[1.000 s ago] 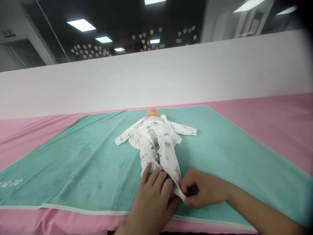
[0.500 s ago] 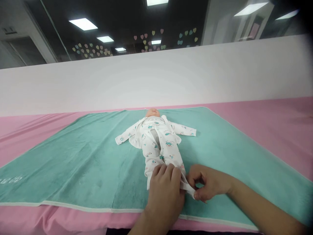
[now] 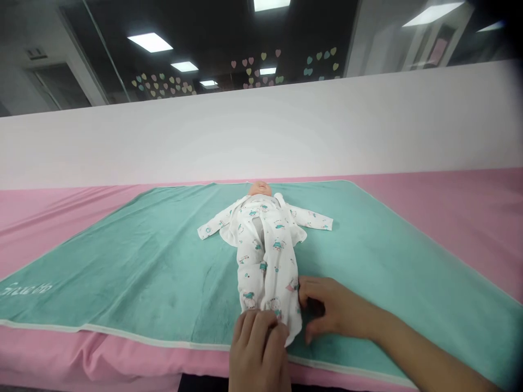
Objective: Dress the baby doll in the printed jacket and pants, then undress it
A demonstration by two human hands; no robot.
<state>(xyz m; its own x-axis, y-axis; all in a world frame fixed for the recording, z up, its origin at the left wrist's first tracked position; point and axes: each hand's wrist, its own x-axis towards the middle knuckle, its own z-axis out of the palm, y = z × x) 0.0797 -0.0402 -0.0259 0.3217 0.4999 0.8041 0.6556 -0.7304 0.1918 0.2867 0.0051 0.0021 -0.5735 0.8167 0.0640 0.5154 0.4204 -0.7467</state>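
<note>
A baby doll [image 3: 260, 188] lies on its back, its head away from me, in a white printed top [image 3: 309, 218] with both sleeves spread out. White printed trousers [image 3: 280, 256] cover its legs, which point towards me. My left hand [image 3: 258, 348] is closed over the lower end of the trousers, fingers curled on the cloth; what lies under the palm is hidden. Beside the trouser leg on the right is my right hand [image 3: 337, 307], thumb and fingers apart, fingertips against or just next to the cloth.
The doll rests on a green blanket [image 3: 163, 261] with a pale edge, spread over a pink cover [image 3: 457, 212]. A low white wall [image 3: 261, 136] stands behind. Above it, dark glass [image 3: 310, 32] carries heart-shaped stickers and reflects ceiling lights.
My right hand has let go of the trouser cuff and opened. My left hand has moved down towards me, and the trouser leg on the right now lies straighter and longer.
</note>
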